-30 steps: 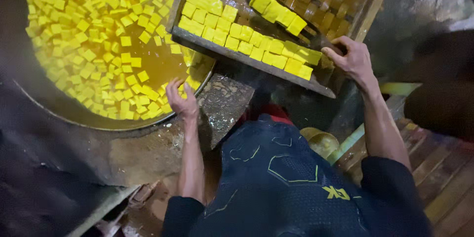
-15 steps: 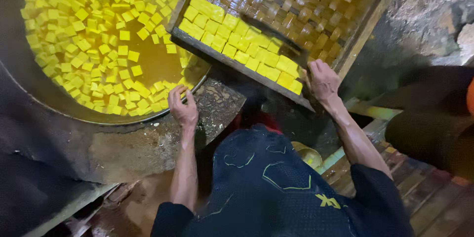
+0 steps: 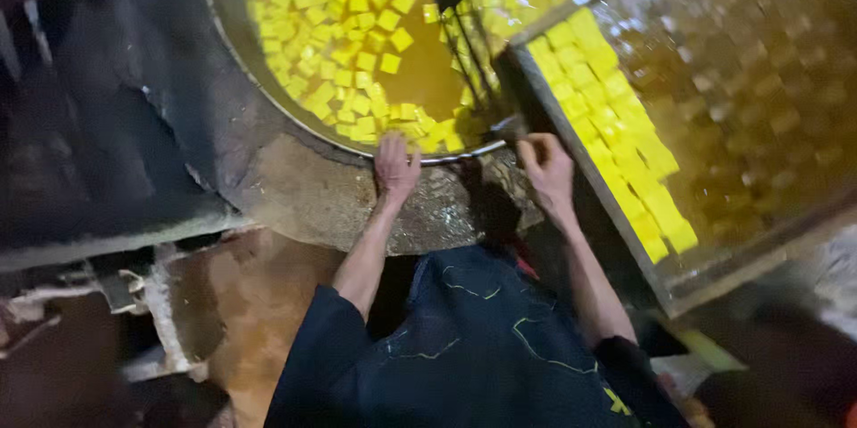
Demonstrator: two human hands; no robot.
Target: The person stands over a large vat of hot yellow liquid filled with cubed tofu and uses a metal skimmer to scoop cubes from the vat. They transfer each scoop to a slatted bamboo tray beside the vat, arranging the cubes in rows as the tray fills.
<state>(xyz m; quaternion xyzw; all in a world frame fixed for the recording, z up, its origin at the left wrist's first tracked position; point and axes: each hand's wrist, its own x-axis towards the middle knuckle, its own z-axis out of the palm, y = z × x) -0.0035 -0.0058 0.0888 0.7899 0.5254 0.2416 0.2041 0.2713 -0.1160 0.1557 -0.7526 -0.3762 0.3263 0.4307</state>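
Note:
A wide round pan [image 3: 268,80] holds amber liquid with several yellow cubes [image 3: 357,35] floating in it. My left hand [image 3: 395,165] lies flat on the pan's near rim, fingers apart, holding nothing. A dark wire skimmer [image 3: 469,35] stands in the liquid. My right hand [image 3: 546,169] is curled around the end of its handle, just beside the near corner of a wooden-framed tray [image 3: 580,187]. Rows of yellow cubes [image 3: 616,116] line the tray's left side.
The pan sits in a rough stone or cement surround [image 3: 321,200]. The rest of the tray holds darker brownish cubes [image 3: 750,98]. Dark sooty surfaces lie at the left [image 3: 107,151]. My dark garment [image 3: 464,348] fills the bottom.
The view has swung, so the tray now lies at the right. My right hand left the tray's far edge and closed at its near corner on the skimmer. My left hand stays on the pan's rim.

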